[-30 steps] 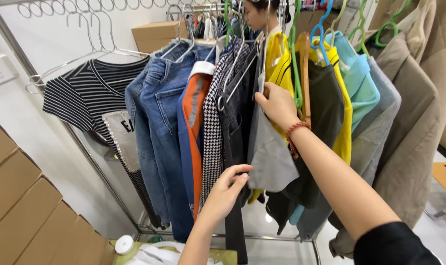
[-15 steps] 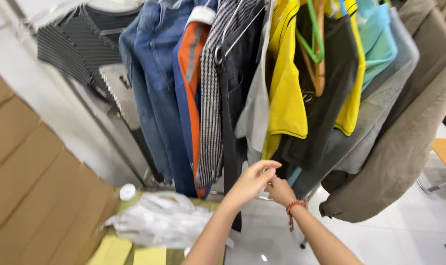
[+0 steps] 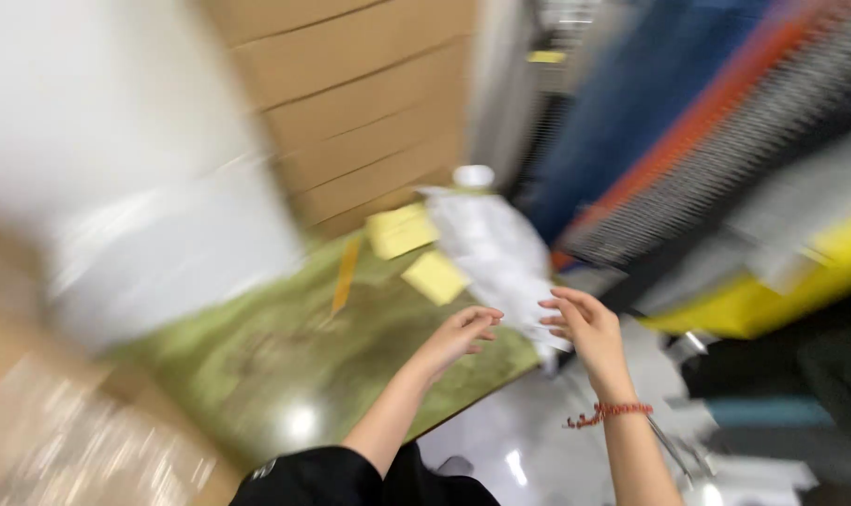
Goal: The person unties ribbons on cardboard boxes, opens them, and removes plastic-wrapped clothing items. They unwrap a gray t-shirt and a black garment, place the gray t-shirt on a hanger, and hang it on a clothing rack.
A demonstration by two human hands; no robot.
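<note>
Green tabletop (image 3: 285,365) lies under the left hand (image 3: 463,333), fingers curled loosely, grip released. The right hand (image 3: 584,328), red bracelet (image 3: 613,410) on its wrist, touches a crumpled white bag (image 3: 495,253) at eleven o'clock; whether it grasps is blurred. Yellow papers (image 3: 416,248) lie beyond, cardboard boxes (image 3: 360,103) farther.

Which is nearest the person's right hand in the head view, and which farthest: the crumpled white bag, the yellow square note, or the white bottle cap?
From the right hand:
1. Crumpled white bag, just left of the fingertips.
2. Yellow square note, further left on the green table.
3. White bottle cap, up behind the bag.
</note>
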